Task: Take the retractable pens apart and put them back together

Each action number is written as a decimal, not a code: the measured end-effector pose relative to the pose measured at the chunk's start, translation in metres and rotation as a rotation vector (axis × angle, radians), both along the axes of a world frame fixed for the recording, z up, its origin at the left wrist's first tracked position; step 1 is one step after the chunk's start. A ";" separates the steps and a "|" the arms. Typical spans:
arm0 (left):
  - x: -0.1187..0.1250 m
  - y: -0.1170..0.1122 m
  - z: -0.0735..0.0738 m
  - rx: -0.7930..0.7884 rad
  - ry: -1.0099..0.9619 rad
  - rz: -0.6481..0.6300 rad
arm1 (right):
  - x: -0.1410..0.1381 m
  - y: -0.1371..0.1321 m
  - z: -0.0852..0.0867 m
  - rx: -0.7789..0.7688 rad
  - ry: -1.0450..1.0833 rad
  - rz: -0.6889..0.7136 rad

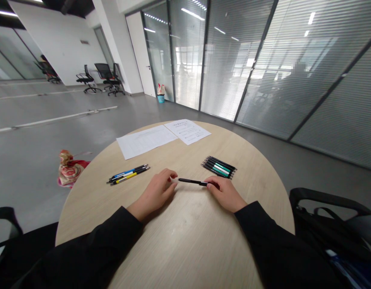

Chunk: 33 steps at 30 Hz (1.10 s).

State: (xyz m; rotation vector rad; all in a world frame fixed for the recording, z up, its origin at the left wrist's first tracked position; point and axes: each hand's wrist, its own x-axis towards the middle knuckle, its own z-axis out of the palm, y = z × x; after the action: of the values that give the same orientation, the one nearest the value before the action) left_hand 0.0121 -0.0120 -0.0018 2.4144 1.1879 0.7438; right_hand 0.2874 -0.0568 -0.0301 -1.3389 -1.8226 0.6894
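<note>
A black pen [191, 182] is held level, slightly above the round table, between my two hands. My right hand [227, 194] pinches its right end between thumb and fingers. At the pen's pale left tip, the thumb and forefinger of my left hand [157, 192] close around it; the exact contact is hard to make out. Just beyond my right hand lies a row of several black pens [219, 166], some with green or white labels. Left of my left hand, a small group of pens [128, 174] with blue, white and yellow parts lies side by side.
Two printed paper sheets [147, 140] lie at the far side of the wooden table [185, 241]. A chair with a dark bag [332, 228] stands at the right. On the floor at left is a red patterned bag [71, 170]. Office chairs [105, 76] stand farther back.
</note>
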 end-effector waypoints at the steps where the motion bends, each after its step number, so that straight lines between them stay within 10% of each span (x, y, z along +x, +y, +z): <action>1: 0.000 0.000 0.001 0.004 0.007 0.016 | 0.000 0.000 0.000 0.002 0.001 -0.004; 33: 0.002 0.006 0.000 0.143 0.513 0.042 | 0.000 0.001 0.000 0.030 0.008 -0.031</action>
State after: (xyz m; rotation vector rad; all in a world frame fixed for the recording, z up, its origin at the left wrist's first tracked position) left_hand 0.0145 -0.0060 -0.0019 2.8078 1.4095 0.2211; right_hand 0.2878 -0.0557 -0.0303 -1.3402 -1.7957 0.6483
